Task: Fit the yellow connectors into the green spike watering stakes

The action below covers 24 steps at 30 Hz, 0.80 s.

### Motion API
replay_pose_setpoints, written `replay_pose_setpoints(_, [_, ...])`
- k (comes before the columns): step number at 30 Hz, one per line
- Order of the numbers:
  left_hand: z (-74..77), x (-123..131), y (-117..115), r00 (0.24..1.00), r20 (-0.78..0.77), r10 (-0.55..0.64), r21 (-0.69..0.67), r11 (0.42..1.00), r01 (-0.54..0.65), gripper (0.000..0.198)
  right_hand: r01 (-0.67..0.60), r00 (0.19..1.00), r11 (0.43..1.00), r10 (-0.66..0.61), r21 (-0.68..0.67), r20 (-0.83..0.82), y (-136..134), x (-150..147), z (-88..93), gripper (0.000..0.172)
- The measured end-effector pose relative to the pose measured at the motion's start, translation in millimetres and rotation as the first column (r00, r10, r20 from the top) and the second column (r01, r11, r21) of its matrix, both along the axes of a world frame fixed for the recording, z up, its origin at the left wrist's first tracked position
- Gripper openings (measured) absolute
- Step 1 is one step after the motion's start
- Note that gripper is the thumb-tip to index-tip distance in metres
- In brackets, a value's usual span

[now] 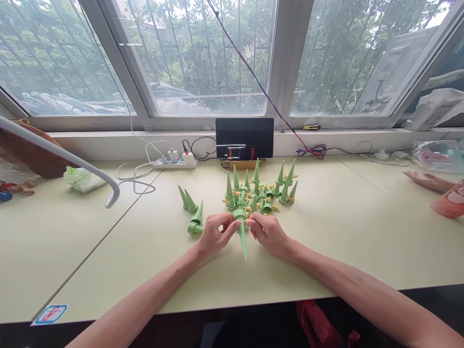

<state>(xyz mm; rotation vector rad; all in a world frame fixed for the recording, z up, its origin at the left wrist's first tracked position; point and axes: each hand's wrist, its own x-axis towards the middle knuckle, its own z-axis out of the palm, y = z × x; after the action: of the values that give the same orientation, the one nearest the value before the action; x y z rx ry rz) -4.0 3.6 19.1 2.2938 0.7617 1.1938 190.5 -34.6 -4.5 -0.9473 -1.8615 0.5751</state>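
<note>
At the far left a white lamp arm [54,152] curves over the pale, smooth desk [344,232], with a crumpled bag [81,178] just behind it. Next come the bare cones [192,210], a few matte green plastic spikes lying on their sides with no yellow parts on them; by our judgement these are the ones left to do.

Our left hand [213,235] has its fingers closed on the ringed collar of the green spike [242,239], which we hold just above the desk at mid-front with its slim, tapered tip pointing toward us. Our right hand [270,235] pinches a small yellow piece [250,221] against that collar, fingers drawn tight.

Just behind the hands stands the finished cluster [259,191], upright cones bearing yellow fittings. There are far more of them than bare ones, so most of the batch looks done. At the right edge another person's hand [424,180] rests on the desk, well apart.
</note>
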Motion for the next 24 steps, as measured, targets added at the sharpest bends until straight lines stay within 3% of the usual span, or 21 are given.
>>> replay_pose_setpoints(18, [-10.2, -6.5, 5.8, 0.990, -0.064, -0.129, 0.003, 0.992, 0.129, 0.017, -0.006, 0.999, 1.000, 0.005, -0.020, -0.034, 0.6, 0.1, -1.6, 0.031])
replay_pose_setpoints(24, [-10.6, -7.9, 7.0, 0.986, -0.091, -0.138, 0.064, 0.988, 0.144, 0.011, -0.029, 0.999, 0.999, 0.029, -0.018, -0.042, 0.7, 0.2, -1.8, 0.031])
